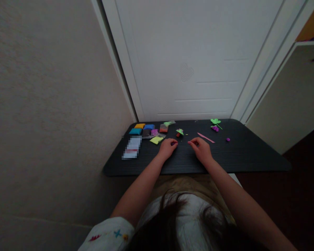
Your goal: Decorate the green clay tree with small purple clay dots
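Above the front half of the dark table, my left hand (pixel 168 148) is closed, thumb and fingers pressed together. A small dark purple bit shows at its fingertips, too little to name. Facing it across a short gap, my right hand (pixel 202 150) also pinches its fingers; whatever they hold, if anything, is too small to make out. Just beyond the hands stands a small clay figure (pixel 180 132) with a green spotted top and a reddish-brown base. A pink modelling tool (pixel 206 137) lies behind my right hand, and a purple clay ball (pixel 227 139) sits farther right.
Several bags of coloured clay, including a yellow one (pixel 156 139) and a teal one (pixel 135 131), lie at the left. A blurred-out pale rectangle (pixel 132 147) is near them. At the back right are a green clover-like shape (pixel 216 122) and purple clay (pixel 215 128).
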